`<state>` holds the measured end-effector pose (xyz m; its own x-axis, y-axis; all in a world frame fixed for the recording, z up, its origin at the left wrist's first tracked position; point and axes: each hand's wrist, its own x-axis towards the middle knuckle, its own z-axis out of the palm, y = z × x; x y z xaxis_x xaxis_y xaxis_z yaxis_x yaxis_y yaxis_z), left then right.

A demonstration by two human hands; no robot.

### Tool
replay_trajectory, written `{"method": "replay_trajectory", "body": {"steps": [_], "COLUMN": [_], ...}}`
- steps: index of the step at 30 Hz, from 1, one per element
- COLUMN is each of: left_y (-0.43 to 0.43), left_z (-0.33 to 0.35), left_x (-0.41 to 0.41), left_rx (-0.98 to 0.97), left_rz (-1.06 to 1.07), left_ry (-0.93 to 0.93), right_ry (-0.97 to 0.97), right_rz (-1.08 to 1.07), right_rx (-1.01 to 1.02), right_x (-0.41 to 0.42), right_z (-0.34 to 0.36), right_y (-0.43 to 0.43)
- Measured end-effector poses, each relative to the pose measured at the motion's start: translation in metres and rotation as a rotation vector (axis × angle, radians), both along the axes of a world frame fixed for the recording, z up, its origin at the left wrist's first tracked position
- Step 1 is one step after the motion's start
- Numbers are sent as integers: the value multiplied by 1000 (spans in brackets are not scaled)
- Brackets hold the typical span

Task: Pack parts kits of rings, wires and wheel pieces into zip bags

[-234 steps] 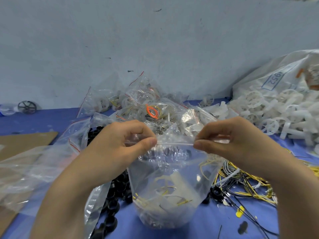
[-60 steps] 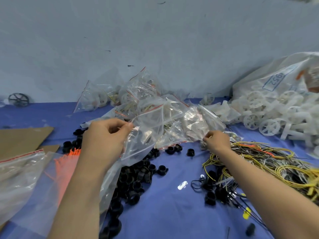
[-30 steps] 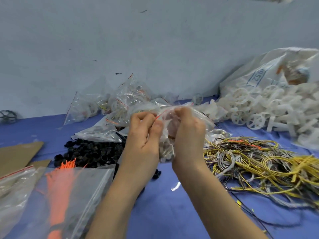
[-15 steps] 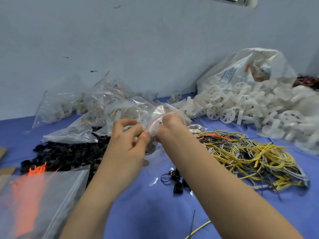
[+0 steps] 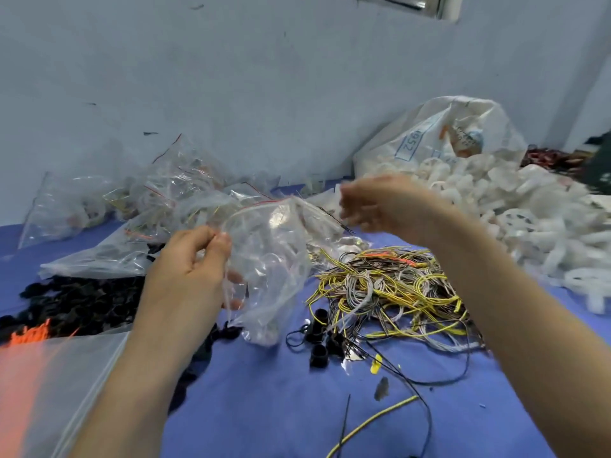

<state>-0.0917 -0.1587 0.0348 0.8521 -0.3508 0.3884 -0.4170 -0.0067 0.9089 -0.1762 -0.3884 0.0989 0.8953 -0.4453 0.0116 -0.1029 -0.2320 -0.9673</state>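
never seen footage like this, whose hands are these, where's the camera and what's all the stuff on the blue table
No machine here: a person is packing parts kits, filmed by one camera worn on their head, looking down at their hands. The left hand pinches a clear zip bag near its mouth. The right hand is blurred and seems empty, near the white wheel pieces. On the blue table also lie a tangle of wires, black rings and filled zip bags.

Blue table [image 5: 271, 411] under wires [image 5: 393, 289], rings [image 5: 76, 302]
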Motion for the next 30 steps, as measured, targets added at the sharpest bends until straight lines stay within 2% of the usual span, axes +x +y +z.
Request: {"method": "replay_trajectory", "body": {"steps": [1,3,4,5,8,11,13,16,18,20,23,27,29,30], "left_y": [0,0,0,0,-1,0,2,3,2,2,1,0,0,0], "left_z": [-1,-1,-2,-2,-2,-2,-2,-2,-2,-2,-1,0,-1,-2], "left_x": [1,0,0,0,0,1,2,4,3,2,-1,-5,-5,-5], "left_rx": [2,-5,-1,9,11,13,6,7,21,24,46,61,62,62], "left_rz": [-5,-20,-21,-17,-4,-9,-15,-15,-16,-20,-22,-27,-21,-18], "left_ry": [-3,5,5,2,1,-3,-3,-6,-1,10,12,-7,-15,-20], "right_ry": [178,568,674,699,644,648,541,210,38,-82,-115,-162,-188,-171], "right_rz": [-128,-148,-146,-162,-250,-263,-250,-247,-171,-100,-96,-227,-277,-304], "right_rx": [-281,-725,-807,-824,-795,-708,-533,-30,338,585,735,876,800,675], "right_x": [3,8,7,7,8,8,2,-9,-19,-28,-37,-43,-43,-41], "right_z": [-21,-72,-94,-109,-120,-112,-98,-64,-42,-25,-16,-23,-25,-27], "right_y": [-11,-26,-31,-34,-43,-54,-61,-76,-87,-95,-104,-114,-121,-123]}}
